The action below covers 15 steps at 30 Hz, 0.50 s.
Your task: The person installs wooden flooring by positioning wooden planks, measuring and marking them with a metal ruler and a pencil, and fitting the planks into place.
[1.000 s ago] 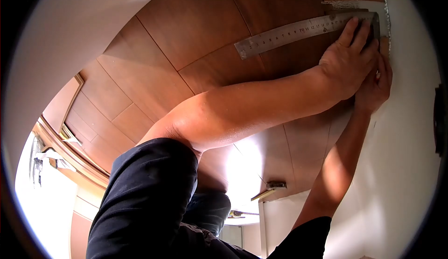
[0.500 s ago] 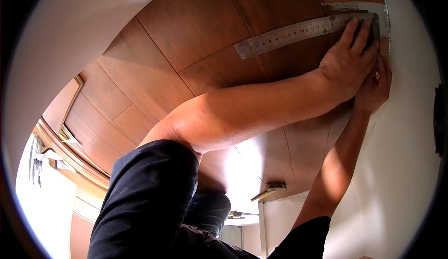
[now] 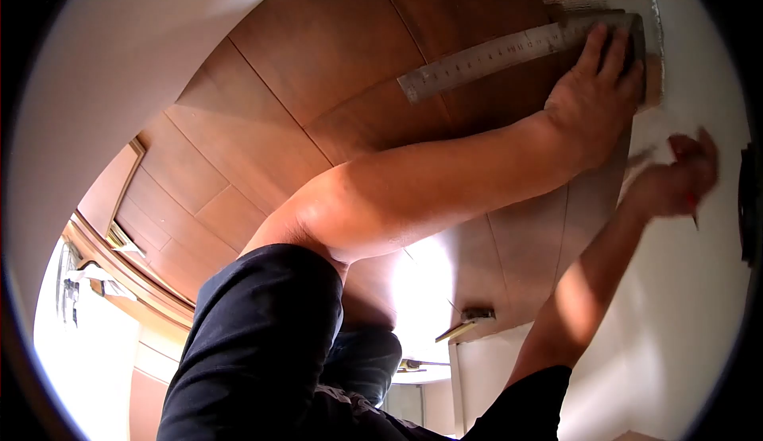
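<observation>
A metal try square point(image 3: 477, 59) with a ruled blade lies across a brown wooden floorboard point(image 3: 509, 91). My left hand point(image 3: 592, 107) rests on its right end, fingers spread and pressing the blade near the dark stock; the thumb is hidden. Off to the right, over the pale wall surface, my right hand point(image 3: 675, 174) is blurred by motion. Its fingers are curled around a thin pencil point(image 3: 696, 221), whose dark tip pokes out below, with a bit of red showing by the palm.
A pale wall point(image 3: 683, 298) runs along the right. Bare rough subfloor point(image 3: 596, 2) shows beyond the square. A tape measure point(image 3: 477, 314) sits on the boards lower down. My bent knee point(image 3: 262, 322) is at lower left. A leaning panel point(image 3: 115, 186) stands at far left.
My right hand has pulled away from beside the left hand and moved right and down with the pencil. The left hand stays on the square, which has hardly shifted.
</observation>
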Motion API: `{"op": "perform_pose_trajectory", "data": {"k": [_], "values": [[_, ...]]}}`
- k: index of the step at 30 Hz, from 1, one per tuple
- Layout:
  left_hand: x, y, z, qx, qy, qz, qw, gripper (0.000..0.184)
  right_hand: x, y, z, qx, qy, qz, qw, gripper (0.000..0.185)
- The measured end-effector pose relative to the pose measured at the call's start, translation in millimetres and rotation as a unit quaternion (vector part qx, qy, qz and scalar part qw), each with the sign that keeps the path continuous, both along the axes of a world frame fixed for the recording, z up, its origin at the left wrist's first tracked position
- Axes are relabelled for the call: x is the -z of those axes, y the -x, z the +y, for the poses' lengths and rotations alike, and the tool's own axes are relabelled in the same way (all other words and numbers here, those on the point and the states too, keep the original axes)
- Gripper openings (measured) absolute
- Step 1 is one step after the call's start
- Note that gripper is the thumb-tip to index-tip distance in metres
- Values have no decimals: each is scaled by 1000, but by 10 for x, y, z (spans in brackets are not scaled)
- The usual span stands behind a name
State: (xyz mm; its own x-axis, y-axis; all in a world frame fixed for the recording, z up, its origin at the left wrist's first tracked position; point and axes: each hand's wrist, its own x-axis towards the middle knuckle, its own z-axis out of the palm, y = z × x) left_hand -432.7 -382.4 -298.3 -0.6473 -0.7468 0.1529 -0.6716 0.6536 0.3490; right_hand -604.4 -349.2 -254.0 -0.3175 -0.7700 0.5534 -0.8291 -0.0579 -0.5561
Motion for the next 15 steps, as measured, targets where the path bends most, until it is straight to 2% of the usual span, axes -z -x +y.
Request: {"op": "perform_pose_trajectory", "data": {"k": [1, 2, 3, 6, 7, 8, 9, 11, 14, 15], "values": [[-2, -25, -25, -1, 1, -3, 1000, 58, -340, -258, -162, 65, -17, -71, 995, 34], [-32, -47, -22, 8, -5, -4, 1000, 59, -475, -240, -234, 65, -20, -72, 995, 34], [-56, -52, -10, 19, -10, -3, 1000, 60, -597, -212, -287, -46, -80, -186, 978, 36], [-65, -37, -34, 9, -43, 34, 998, 60, -565, -288, -474, -145, -238, -187, 942, 36], [-77, -29, -14, 14, -41, 43, 998, 60, -518, -544, -502, -158, -269, -156, 937, 31], [-84, -42, 14, 18, -39, 4, 999, 62, -474, -800, -528, -172, -299, -124, 930, 27], [-71, -61, 3, 32, -13, -18, 999, 62, -475, -1018, -553, -138, -343, -198, 908, 22], [-53, -79, -34, 49, 18, -34, 998, 62, -412, -1120, -580, -146, -334, -199, 909, 19], [-41, -53, -61, 54, -41, 3, 998, 59, -216, -1090, -587, -139, -258, -236, 927, 20], [-62, -58, -61, 28, -5, -38, 999, 61, -189, -1100, -604, -137, -258, -234, 927, 20]]}}
